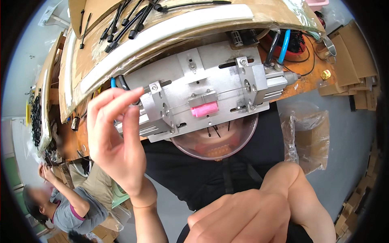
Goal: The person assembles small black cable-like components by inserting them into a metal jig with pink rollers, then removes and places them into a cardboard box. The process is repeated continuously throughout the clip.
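Head view: bowl [184,147] of black sticks [216,131], partly under the jig [223,88] bearing a pink block [205,109]; left hand [117,139], fingers parted, overlaps jig's end; right hand [243,216] curled, grip unclear.

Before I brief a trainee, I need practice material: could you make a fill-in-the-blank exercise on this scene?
The short cylinder at the middle of the metal fixture is coloured ____.
The hand raised beside the fixture is the person's ____ one.
At the fixture's right end, a black hose stands beside a ____ one.
Missing words: pink; left; blue.
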Demonstrator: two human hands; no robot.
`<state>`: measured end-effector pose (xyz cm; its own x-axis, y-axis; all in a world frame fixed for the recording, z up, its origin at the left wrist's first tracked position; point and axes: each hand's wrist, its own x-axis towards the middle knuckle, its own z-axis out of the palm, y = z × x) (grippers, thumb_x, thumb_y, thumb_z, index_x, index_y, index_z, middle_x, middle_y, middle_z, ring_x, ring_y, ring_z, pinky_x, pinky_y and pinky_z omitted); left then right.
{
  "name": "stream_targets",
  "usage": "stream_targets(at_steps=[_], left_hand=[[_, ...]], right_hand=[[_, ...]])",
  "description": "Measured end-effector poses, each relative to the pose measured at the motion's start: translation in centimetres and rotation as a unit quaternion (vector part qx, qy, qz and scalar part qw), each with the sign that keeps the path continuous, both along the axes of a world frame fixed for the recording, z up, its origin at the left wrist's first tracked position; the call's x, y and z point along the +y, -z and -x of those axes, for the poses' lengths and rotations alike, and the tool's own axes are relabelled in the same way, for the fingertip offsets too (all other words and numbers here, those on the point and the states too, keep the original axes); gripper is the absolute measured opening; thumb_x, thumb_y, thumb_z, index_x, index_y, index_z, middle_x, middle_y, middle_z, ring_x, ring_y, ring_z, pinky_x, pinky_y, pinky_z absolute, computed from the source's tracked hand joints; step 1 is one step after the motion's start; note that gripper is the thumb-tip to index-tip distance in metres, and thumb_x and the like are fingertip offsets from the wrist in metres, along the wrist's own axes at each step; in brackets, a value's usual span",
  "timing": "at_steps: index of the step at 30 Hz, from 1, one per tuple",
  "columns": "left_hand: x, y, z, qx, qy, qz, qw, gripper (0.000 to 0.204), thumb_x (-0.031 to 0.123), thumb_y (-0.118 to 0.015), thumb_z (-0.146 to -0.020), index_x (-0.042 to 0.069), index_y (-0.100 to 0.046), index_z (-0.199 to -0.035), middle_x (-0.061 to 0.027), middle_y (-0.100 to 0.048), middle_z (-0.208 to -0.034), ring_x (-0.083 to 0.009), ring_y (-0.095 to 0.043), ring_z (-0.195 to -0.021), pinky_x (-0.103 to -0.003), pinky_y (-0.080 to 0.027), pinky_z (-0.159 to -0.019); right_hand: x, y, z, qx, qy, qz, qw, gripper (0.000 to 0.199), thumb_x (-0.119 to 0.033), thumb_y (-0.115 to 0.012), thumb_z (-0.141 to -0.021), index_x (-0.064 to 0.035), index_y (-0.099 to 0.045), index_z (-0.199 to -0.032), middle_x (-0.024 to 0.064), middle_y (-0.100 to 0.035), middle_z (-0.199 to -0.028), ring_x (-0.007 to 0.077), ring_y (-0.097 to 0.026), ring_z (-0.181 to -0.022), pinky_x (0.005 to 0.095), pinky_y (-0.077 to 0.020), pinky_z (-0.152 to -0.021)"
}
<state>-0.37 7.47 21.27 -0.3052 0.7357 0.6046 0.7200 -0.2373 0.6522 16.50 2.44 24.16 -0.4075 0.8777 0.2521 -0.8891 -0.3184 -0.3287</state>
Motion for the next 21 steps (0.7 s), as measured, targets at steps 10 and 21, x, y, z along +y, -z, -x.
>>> stream_targets(at_steps=[10,21], left_hand=[[-4.2,-0.8,-9.8,-0.51,0.452,-0.222,0.697,0.007,0.009,-0.062,-0.09,0.006,-0.059,-0.085,-0.0087,-0.057,-0.085,-0.0186,-0.055,-0.074,-0.024,-0.045,-0.067],[-3.8,-4.1,-17.0,-0.64,0.72,0.096,0.251,0.015,0.017,-0.054,-0.095,0.003,-0.06,-0.093,-0.009,-0.06,-0.092,-0.0175,-0.057,-0.084,-0.027,-0.046,-0.073]], right_hand=[[8.2,5.0,-7.2,-0.403,0.017,-0.344,0.848,0.01,0.006,-0.065,-0.073,0.0019,-0.069,-0.081,0.0149,-0.065,-0.085,0.0232,-0.064,-0.073,0.0298,-0.0521,-0.063],[8.4,6.5,-9.4,-0.467,0.154,-0.185,0.851,0.004,-0.003,-0.059,-0.085,0.0003,-0.06,-0.084,0.0129,-0.058,-0.081,0.0166,-0.056,-0.068,0.0241,-0.0433,-0.057]])
